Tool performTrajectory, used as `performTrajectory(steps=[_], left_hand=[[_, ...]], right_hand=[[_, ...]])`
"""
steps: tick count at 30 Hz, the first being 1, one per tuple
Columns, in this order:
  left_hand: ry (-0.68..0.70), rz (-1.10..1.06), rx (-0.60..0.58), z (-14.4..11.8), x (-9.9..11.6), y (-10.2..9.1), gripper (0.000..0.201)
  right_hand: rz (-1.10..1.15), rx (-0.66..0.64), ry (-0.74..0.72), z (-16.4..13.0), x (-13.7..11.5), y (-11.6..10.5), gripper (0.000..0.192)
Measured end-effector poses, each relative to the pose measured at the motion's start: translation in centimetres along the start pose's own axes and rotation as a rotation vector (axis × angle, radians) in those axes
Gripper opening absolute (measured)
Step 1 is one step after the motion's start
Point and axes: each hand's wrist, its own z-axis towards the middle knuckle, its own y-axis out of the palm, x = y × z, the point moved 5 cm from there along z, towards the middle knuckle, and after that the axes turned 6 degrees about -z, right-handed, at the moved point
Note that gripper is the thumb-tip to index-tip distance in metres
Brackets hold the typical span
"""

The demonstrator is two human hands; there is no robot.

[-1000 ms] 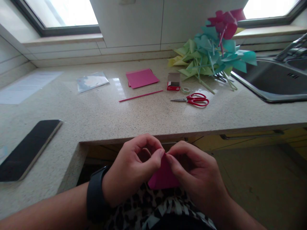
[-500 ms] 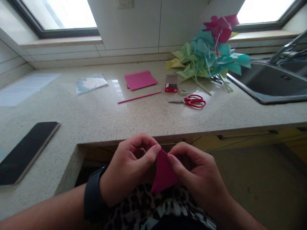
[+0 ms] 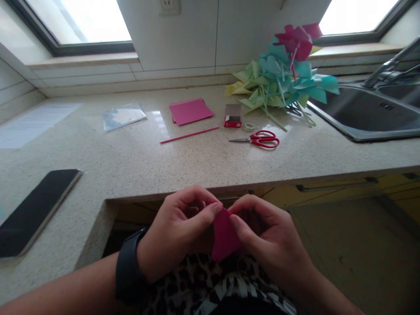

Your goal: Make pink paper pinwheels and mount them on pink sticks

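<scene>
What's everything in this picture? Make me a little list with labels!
left hand: pinches the pink paper piece at its top
right hand: pinches the same paper from the other side
wrist: black watch on the left arm
counter: red scissors, pink stick, pink paper sheets, small red box, black phone
back right: pile of paper pinwheels beside the sink

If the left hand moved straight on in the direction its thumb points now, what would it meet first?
The left hand points its thumb right, at the pink paper it already pinches; just beyond are the right hand fingertips. Depth between them is unclear.
</scene>
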Motion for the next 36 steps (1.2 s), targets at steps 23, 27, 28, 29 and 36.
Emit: performTrajectory(steps=[23,27,28,29,36], left_hand=[[0.08,-0.338,0.11,0.5,-0.7,-0.9,0.014],[0.088,-0.312,0.145,0.6,-0.8,-1.3,0.016],[0.089,-0.311,0.149,0.6,-0.9,-1.4,0.016],[0.092,-0.309,0.152,0.6,-0.9,-1.4,0.016],[0.104,-0.305,0.156,0.5,-1.0,-1.7,0.012]], right_hand=[[0.171,0.143,0.042,-0.3,1.3,-1.4,0.019],[0.21,0.133,0.06,-0.5,1.8,-1.7,0.022],[0.214,0.137,0.06,-0.5,1.8,-1.7,0.022],[0.221,0.142,0.06,-0.4,1.8,-1.8,0.021],[0.317,0.114,0.087,-0.1,2.0,-1.6,0.017]])
